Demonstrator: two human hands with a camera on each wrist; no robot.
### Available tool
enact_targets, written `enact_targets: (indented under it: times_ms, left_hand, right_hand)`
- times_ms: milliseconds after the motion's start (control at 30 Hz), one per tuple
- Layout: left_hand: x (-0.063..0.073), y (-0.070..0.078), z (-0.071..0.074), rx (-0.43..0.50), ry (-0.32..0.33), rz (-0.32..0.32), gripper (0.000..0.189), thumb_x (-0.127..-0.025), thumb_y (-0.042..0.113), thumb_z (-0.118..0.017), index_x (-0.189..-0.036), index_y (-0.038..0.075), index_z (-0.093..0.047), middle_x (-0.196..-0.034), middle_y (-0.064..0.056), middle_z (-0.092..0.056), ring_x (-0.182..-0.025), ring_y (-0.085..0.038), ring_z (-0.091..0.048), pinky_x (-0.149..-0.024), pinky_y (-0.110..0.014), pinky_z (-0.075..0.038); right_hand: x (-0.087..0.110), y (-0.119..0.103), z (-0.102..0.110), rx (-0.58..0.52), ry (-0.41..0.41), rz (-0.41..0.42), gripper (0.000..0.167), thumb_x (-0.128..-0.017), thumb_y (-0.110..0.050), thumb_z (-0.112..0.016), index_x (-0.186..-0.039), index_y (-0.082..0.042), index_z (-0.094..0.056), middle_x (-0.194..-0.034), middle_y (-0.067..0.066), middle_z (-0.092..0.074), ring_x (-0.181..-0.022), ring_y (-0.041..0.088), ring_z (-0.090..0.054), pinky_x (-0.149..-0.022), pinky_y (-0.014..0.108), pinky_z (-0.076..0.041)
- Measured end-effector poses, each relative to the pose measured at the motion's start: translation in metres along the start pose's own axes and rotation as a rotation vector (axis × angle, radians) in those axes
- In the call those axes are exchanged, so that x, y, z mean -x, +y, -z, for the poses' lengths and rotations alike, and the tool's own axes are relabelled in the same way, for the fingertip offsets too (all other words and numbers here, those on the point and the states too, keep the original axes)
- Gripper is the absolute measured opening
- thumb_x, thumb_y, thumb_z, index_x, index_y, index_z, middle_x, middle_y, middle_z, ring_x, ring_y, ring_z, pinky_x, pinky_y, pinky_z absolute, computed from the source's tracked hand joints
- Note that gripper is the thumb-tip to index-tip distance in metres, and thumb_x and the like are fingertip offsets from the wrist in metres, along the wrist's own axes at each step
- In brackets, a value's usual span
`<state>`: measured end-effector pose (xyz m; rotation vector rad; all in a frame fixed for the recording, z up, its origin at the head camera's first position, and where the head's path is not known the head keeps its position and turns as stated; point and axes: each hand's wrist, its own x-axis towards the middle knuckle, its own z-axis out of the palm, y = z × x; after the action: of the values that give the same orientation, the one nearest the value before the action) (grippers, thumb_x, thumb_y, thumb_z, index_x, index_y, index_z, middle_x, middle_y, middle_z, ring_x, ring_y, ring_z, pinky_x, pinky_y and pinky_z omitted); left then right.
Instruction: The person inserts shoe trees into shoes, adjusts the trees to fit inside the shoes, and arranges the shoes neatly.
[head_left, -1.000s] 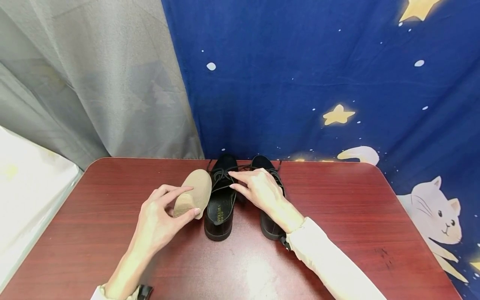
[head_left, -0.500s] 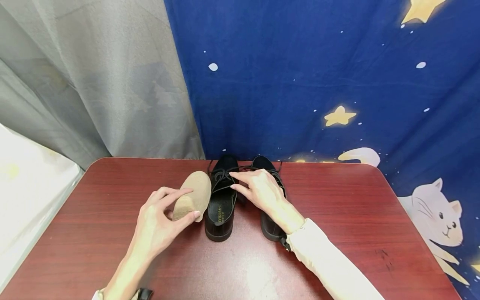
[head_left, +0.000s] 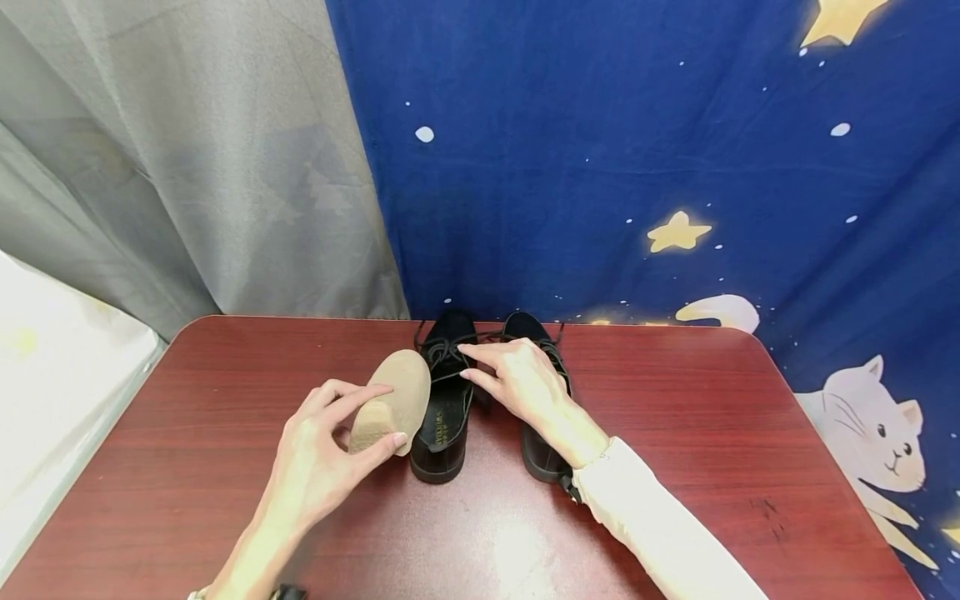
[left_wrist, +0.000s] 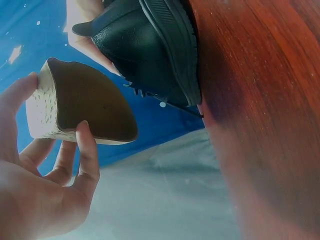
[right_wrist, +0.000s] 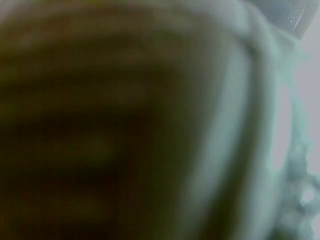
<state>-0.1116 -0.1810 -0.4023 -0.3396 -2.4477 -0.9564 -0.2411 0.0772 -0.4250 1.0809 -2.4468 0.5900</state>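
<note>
Black lace-up shoes (head_left: 437,463) are standing side by side, a right hand (head_left: 528,379) touching the left one, its grip impossible to tell. A left hand (head_left: 315,450) is pinching a tan molded piece (head_left: 408,392) just outside that shoe, the work apparently unfinished though laces (head_left: 442,353) are already showing threaded.

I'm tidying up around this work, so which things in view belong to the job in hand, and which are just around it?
Belongs to the job:
beige shaped piece, held by the left hand
left black shoe, with the right hand at its laces
right black shoe, likely, as its pair

Just around it:
red-brown table, under the shoes
grey curtain
blue star-patterned curtain
</note>
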Motion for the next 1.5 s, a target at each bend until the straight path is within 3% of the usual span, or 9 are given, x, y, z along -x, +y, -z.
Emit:
enact_targets:
  times_ms: [833, 1500]
  left_hand:
    - [0.015, 0.017, -0.005, 0.041, -0.070, 0.013, 0.053, -0.068, 0.031, -0.091, -0.117, 0.032, -0.071, -0.097, 0.021, -0.053, -0.067, -0.002, -0.047, -0.058, -0.014, -0.039]
    - [0.018, 0.028, -0.004, 0.065, -0.084, -0.009, 0.052, -0.070, 0.030, -0.090, -0.118, 0.030, -0.071, -0.095, 0.020, -0.052, -0.064, -0.003, -0.046, -0.058, -0.014, -0.038]
  right_hand:
    - [0.001, 0.000, -0.001, -0.012, 0.015, 0.009, 0.034, -0.092, -0.035, -0.072, -0.122, -0.019, -0.073, -0.108, -0.006, -0.074, -0.094, 0.007, -0.070, -0.084, 0.029, -0.054]
    - [0.001, 0.000, 0.000, -0.011, 0.029, 0.020, 0.033, -0.092, -0.034, -0.071, -0.121, -0.019, -0.073, -0.108, -0.005, -0.074, -0.094, 0.007, -0.070, -0.085, 0.030, -0.054]
